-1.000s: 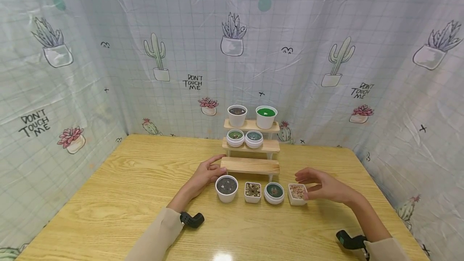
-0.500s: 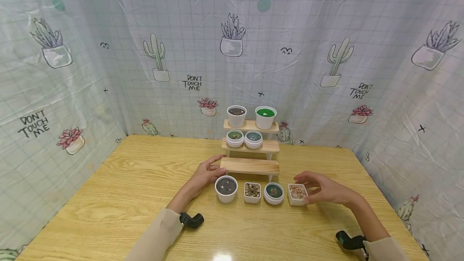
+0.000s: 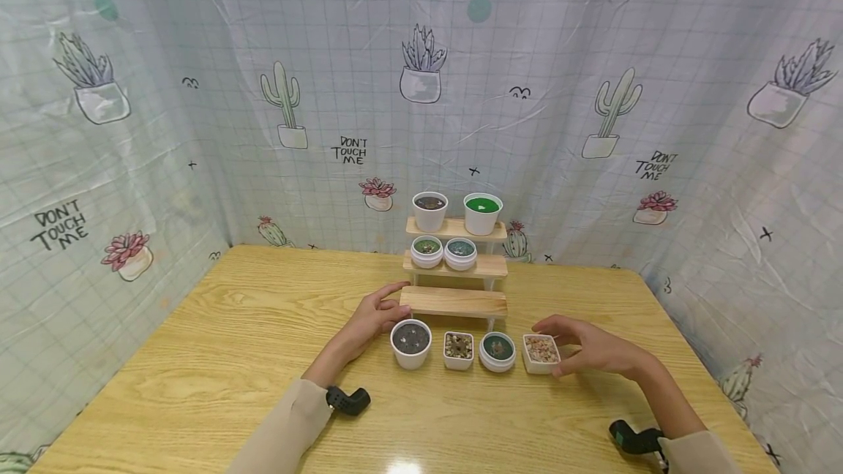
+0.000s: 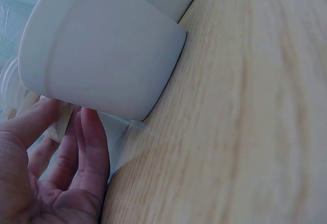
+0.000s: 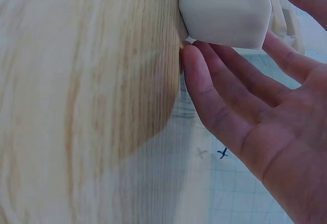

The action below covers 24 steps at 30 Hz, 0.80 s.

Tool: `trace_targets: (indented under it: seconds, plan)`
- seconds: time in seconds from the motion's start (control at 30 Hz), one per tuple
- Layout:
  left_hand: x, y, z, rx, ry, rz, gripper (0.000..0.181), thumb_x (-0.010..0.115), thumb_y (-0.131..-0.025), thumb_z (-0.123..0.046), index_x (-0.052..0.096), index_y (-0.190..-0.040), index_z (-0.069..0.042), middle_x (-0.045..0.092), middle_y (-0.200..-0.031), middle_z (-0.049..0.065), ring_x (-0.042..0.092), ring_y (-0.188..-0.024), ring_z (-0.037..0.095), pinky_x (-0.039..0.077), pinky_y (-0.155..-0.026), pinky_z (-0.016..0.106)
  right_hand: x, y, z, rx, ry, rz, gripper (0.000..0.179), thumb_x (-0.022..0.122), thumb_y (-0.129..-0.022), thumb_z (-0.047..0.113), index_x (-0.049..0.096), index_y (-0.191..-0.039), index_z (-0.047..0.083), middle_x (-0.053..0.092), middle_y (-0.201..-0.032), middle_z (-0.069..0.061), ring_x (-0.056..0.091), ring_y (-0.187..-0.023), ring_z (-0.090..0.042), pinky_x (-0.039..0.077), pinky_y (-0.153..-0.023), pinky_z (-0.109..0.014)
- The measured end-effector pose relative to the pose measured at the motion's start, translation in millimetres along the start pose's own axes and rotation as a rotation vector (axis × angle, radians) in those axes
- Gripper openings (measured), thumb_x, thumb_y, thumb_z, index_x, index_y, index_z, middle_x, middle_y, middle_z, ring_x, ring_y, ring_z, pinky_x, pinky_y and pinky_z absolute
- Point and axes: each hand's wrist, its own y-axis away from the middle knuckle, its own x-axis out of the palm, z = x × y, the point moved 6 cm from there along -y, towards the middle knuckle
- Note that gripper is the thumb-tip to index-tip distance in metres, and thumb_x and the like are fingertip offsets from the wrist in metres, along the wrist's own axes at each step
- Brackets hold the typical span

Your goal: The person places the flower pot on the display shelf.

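Woodgrain tabletop (image 3: pixel 217 357) bears a square, white, pink-gravelled pot (image 3: pixel 541 367).

A curtained tabletop booth: cactus-print cloth (image 3: pixel 369 115) on three sides of a wood-grain table (image 3: pixel 230 328).

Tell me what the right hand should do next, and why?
Perhaps the right hand should gently squeeze the square pot of pinkish stones: its thumb is near the front right corner, its fingers are behind, and the pot rests on the table.

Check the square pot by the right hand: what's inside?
Pale pinkish-tan gravel shows at the top of that square pot; whatever lies beneath that layer is covered.
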Motion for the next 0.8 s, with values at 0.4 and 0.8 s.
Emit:
trace_targets:
  seconds: [0.4,0.8]
  plan:
    - [-0.5,-0.6,1.0,-0.006,-0.006,-0.001,0.067,0.069,-0.100,-0.015,0.038,-0.159,-0.013,0.073,-0.097,0.002,0.072,-0.098,0.013,0.061,-0.087,0.030,1.4,-0.5,-1.2,0.000,0.028,-0.006,0.068,0.082,-0.089,0.022,0.051,-0.147,0.007,0.046,-0.154,-0.025,0.044,-0.139,-0.054,0.043,-0.106,-0.070]
    - [-0.1,0.6,-0.7,-0.004,0.003,0.001,0.067,0.069,-0.100,-0.015,0.038,-0.159,-0.013,0.073,-0.098,0.002,0.071,-0.099,0.013,0.060,-0.088,0.030,4.0,-5.6,-2.2,-0.007,0.017,-0.008,0.066,0.082,-0.088,0.022,0.053,-0.145,0.007,0.048,-0.152,-0.026,0.041,-0.141,-0.057,0.040,-0.107,-0.072]
